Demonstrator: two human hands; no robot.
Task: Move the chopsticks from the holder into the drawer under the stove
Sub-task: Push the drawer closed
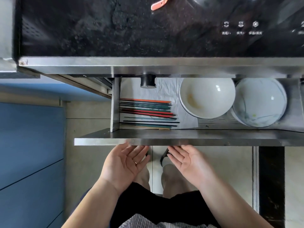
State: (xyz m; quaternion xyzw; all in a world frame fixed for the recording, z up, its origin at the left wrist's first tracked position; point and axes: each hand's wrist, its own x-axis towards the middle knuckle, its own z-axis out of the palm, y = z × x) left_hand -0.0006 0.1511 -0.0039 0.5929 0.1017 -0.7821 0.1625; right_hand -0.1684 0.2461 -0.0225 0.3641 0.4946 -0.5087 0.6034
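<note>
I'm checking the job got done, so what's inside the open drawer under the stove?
Inside the drawer, coloured chopsticks lie flat on a white liner at its left end, with two white bowls to their right. The stove's edge hides the drawer's back part.

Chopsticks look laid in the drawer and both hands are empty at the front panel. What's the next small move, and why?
Probably push the drawer front in to shut it. The chopsticks already lie flat in the left part of the drawer, beside the two bowls, and none stick out over the edge. Left hand and right hand are open, palms up, just under the panel, holding nothing.
</note>
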